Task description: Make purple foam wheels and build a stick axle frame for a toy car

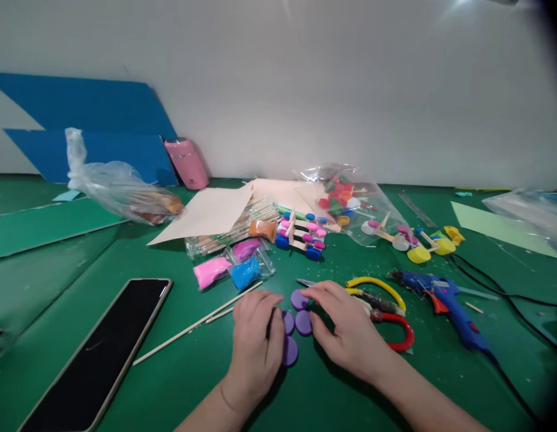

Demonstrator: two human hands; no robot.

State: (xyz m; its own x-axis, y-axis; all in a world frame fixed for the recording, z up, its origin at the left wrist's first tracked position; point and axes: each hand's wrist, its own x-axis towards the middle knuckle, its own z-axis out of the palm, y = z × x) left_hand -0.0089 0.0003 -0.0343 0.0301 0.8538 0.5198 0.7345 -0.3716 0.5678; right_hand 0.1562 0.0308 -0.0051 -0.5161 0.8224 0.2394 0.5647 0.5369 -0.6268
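Several round purple bottle caps (304,323) lie flat in a small cluster on the green table, between my two hands. My left hand (255,336) rests at their left side, fingers bent forward and thumb beside the lower caps, partly covering them. At the right, my right hand (346,330) has its index fingertip at the top cap and its thumb by the middle one, with the two digits apart. Neither hand visibly grips a cap. Thin wooden sticks (188,330) lie left of my left hand. Red-and-yellow-handled pliers (402,333) lie just beyond my right hand.
A blue glue gun (449,300) with its cord lies at the right. A phone (98,354) lies at the left. Behind are clay packets (245,273), small wheeled stick models (301,234), a bag of coloured caps (346,201), paper (206,210) and a pink bottle (187,163).
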